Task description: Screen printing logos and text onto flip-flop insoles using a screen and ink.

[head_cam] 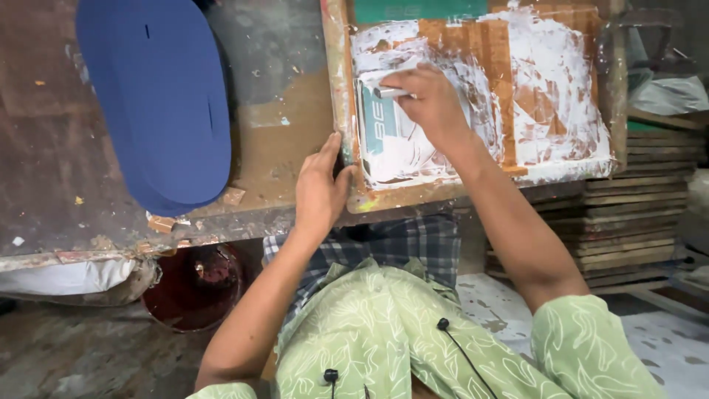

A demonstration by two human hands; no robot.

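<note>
Here the right hand (432,103) grips a small squeegee (390,92) lying crosswise on the screen frame (337,89), whose left edge the flat, open left hand (319,185) steadies.

A white-and-teal rectangular printed label panel (384,129) shows inside the paint-smeared wooden screen frame (338,89).

Worn wooden workbench (281,140), stacked wooden frames (635,222), stained concrete floor (74,355)
</note>
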